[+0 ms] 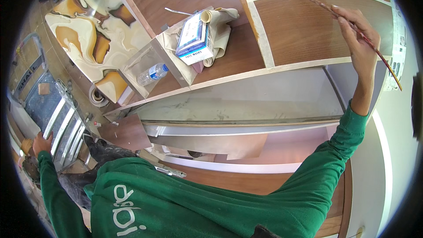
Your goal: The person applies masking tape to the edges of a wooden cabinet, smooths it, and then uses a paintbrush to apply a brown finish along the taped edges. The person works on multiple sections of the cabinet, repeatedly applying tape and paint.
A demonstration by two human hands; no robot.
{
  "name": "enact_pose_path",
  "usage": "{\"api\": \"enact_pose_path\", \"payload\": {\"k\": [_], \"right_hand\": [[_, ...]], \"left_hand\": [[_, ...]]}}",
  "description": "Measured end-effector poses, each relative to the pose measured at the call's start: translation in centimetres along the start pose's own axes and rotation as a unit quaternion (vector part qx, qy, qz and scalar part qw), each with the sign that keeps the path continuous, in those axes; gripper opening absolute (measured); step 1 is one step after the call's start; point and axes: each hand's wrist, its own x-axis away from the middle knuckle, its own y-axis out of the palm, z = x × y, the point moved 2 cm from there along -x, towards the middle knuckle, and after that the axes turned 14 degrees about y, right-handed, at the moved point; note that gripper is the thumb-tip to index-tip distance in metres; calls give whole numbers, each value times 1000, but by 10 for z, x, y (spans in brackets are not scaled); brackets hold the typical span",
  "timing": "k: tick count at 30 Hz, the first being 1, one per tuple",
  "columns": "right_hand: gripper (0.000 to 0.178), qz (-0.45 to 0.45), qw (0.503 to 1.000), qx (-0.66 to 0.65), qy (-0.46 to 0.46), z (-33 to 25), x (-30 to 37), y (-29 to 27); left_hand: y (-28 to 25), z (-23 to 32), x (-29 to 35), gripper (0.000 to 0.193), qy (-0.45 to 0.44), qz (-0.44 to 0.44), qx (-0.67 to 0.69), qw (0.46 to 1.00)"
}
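Observation:
My right hand [359,28] is closed around a long, thin paintbrush [318,3], pinched partway along its reddish handle. The brush tip reaches up and left to the brown edge strip at the top of a wooden panel [321,28]. Pale masking tape [267,39] borders this panel; whether the bristles touch the strip I cannot tell. Down at the far left my left hand [42,143] is closed on the side of a metal stepladder [61,114]; its fingers are partly hidden.
A box of face masks [194,39] and a rolled cream cloth [222,31] lie on the wooden cabinet, beside a clear water bottle [152,74] in a compartment. Left of them leans a marbled panel [94,31]. A long grey recess [242,97] runs below the taped panel.

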Motion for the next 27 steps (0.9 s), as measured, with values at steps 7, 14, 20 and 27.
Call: {"api": "enact_pose_path", "payload": {"k": [7,14,20,27], "right_hand": [[23,-114,993,-19,-8,-13,4,10],[24,-186,982,-43,-3,-24,12,35],[22,-200,979,-30,1,-24,22,37],[23,-236,969,-54,45,-23,34,38]], "left_hand": [[28,-17,-5,66,12,23,6,1000],[33,-22,-8,67,12,23,0,1000],[20,-14,-8,66,12,5,4,1000],[27,-22,-5,65,17,19,2,1000]]}}
